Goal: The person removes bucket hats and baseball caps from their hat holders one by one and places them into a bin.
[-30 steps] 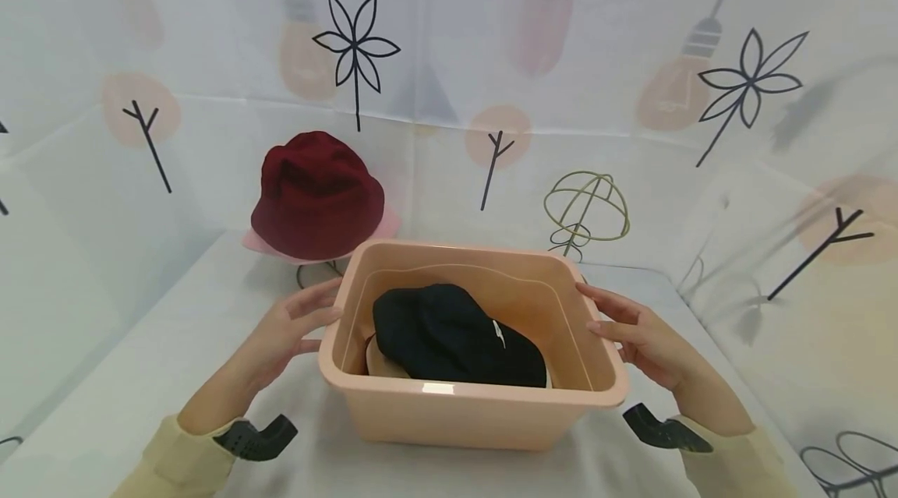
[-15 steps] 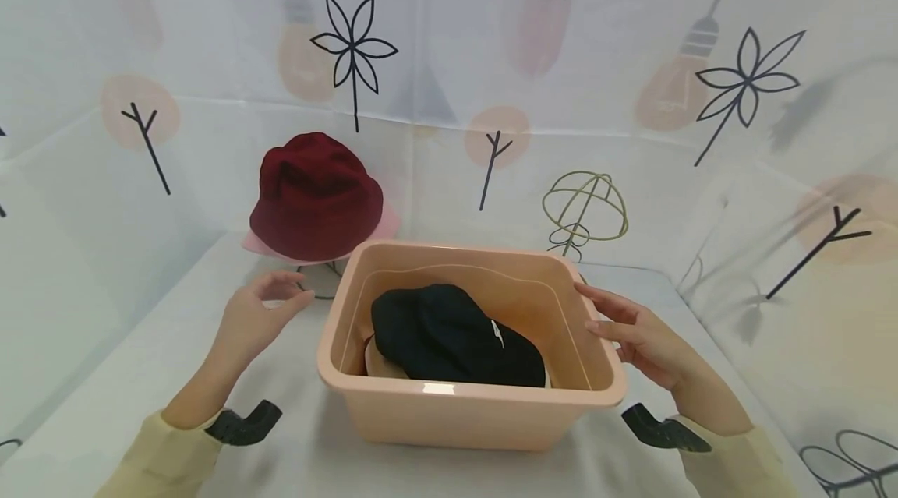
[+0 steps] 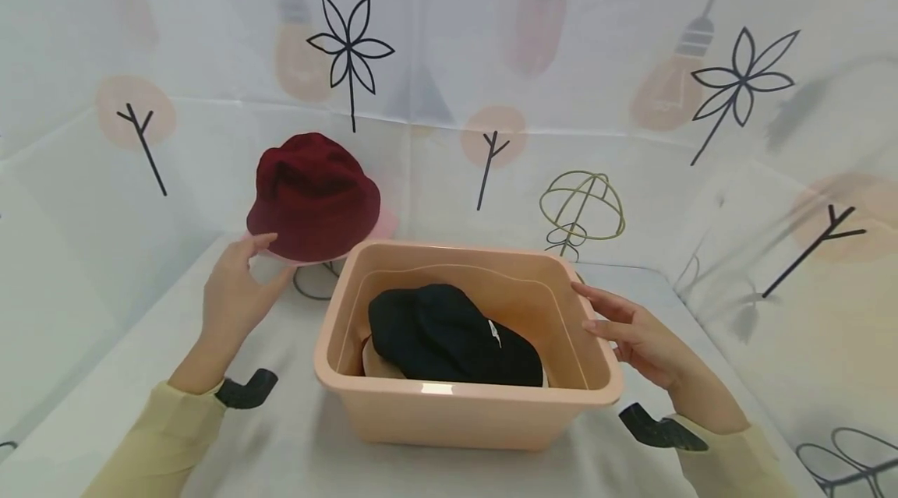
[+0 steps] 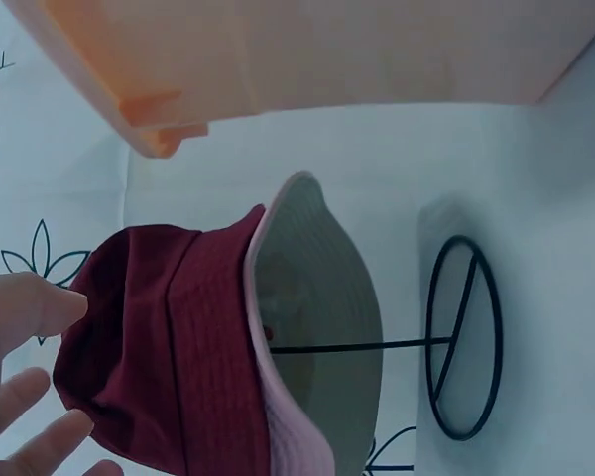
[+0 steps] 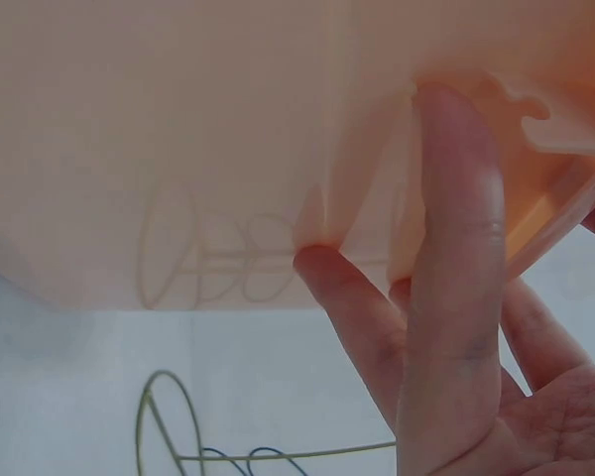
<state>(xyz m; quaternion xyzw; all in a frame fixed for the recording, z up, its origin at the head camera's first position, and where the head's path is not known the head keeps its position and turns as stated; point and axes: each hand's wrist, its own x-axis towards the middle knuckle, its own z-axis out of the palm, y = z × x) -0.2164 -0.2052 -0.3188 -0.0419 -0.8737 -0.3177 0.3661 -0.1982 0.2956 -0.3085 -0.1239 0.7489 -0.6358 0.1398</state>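
Observation:
My left hand (image 3: 235,291) is raised at the left, fingers parted, beside a maroon bucket hat (image 3: 312,198). Its fingertips are near the crown in the left wrist view; whether they touch the hat I cannot tell. Under the maroon hat shows the brim of a pink hat (image 4: 296,436), and both sit on a black wire hat stand (image 4: 463,342). My right hand (image 3: 648,346) holds the right rim of a peach plastic bin (image 3: 449,412), thumb on top and other fingers (image 5: 352,317) below against the outer wall. Inside the bin lies a black cap (image 3: 449,334).
Beneath the black cap a beige item (image 3: 379,364) partly shows. Behind the bin, at the right, stands a bare gold-coloured wire hat stand (image 3: 582,206). White table (image 3: 259,420) surface surrounds the bin, with a patterned cloth backdrop (image 3: 449,38) behind and at the sides.
My left hand has let go of the bin's left rim and moved left and away from me to the maroon hat. My right hand stays at the right rim.

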